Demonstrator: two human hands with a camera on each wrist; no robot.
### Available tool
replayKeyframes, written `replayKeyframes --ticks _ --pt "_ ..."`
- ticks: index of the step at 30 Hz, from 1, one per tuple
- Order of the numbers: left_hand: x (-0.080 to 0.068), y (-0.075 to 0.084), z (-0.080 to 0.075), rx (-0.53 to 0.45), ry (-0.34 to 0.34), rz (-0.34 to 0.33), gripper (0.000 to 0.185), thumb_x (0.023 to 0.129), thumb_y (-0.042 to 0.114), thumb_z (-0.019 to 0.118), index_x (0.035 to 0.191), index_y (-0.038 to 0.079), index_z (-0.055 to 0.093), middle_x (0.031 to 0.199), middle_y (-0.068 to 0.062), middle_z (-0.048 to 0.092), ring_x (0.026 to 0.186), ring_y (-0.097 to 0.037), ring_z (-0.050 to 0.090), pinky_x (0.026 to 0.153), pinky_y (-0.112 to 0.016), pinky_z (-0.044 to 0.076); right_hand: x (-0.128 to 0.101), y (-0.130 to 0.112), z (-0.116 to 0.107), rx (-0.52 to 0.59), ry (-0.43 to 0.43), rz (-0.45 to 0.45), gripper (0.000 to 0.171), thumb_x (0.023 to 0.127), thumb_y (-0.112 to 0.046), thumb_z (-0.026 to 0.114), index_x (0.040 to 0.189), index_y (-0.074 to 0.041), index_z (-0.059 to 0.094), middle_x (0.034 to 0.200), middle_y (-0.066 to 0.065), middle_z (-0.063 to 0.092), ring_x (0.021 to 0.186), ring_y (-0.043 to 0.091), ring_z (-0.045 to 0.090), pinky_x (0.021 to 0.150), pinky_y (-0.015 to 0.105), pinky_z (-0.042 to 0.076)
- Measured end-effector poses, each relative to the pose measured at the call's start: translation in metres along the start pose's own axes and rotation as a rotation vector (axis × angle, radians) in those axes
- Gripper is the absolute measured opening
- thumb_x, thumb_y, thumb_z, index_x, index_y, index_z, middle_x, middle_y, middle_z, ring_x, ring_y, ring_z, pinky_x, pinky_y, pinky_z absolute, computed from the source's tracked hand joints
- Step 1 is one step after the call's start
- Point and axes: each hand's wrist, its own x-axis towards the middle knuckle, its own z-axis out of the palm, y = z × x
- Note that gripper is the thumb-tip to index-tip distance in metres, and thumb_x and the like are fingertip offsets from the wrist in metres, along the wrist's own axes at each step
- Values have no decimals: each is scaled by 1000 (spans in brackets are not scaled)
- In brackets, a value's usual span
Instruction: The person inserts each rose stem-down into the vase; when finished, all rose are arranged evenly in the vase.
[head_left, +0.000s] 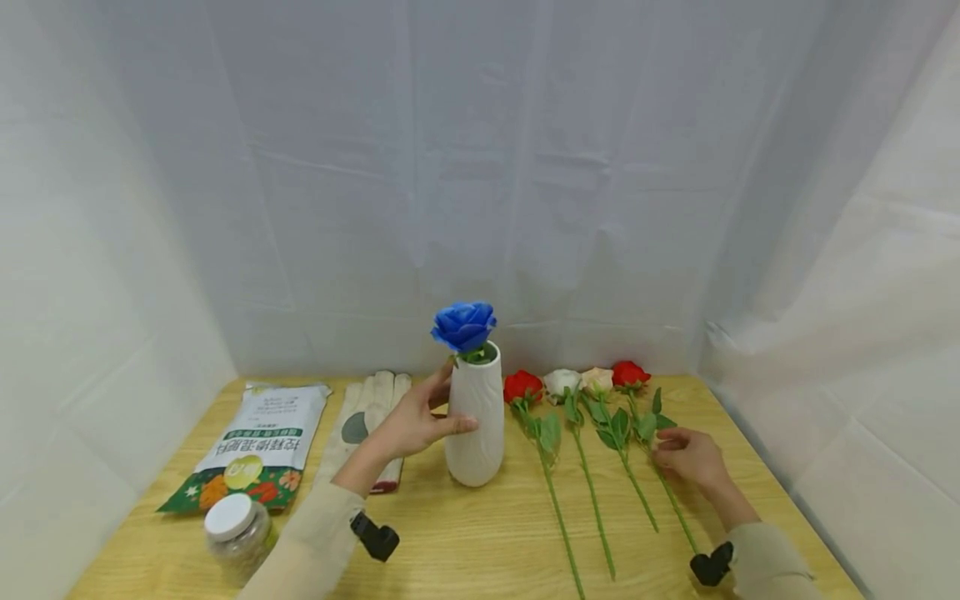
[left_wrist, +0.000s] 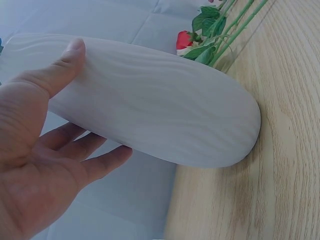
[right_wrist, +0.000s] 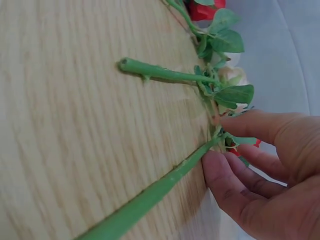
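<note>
On the pale wooden surface (head_left: 480,542), the left hand (head_left: 408,425) cups the upright white ribbed ceramic vase (head_left: 475,421); the right hand (head_left: 688,457) pinches the rightmost red rose stem (head_left: 670,496). This thin grip may slip, and leaves could snag the neighbouring stem.

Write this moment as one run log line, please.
left hand: holds white vase | blue rose: in vase | right hand: pinches rightmost red rose stem on table

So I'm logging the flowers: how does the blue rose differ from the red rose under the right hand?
The blue rose stands upright in the white vase; the red rose lies flat on the table. Blue's stem is hidden; red's is pinched by the right hand. Both are open blooms.
</note>
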Motion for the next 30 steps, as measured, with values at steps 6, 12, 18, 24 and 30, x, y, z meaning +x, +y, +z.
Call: replayKeyframes --ticks 6,12,18,24,30 --pt "0 1 0 7 0 2 104 95 30 81 171 15 12 165 -23 41 148 -45 48 110 -58 52 3 0 0 -156 5 -36 51 84 -7 83 127 15 65 110 30 73 77 20 72 65 29 60" --pt "0 1 0 8 -4 11 104 95 30 81 171 16 12 165 -23 42 148 -45 48 110 -59 52 4 -1 -1 -182 -12 -26 51 81 -4 80 126 15 66 107 28 74 72 21 73 64 31 60" --pt "0 1 -1 8 -3 18 104 95 30 81 171 18 11 165 -23 42 147 -45 48 110 -59 52 4 -4 -1 -70 -54 37 54 83 1 75 132 17 61 118 35 71 74 21 74 65 34 62" --pt "-1 1 0 9 -3 12 104 95 31 81 171 17 11 165 -23 41 148 -46 48 110 -58 52 6 -6 -2 41 -115 99 55 89 2 73 139 19 55 125 38 67 82 20 74 71 35 64" --pt "0 1 0 12 -6 10 104 96 31 80 171 17 10 165 -23 41 148 -45 47 110 -58 52 6 -10 -9 124 -159 100 57 94 -2 68 144 19 49 122 33 68 76 15 67 69 32 61"
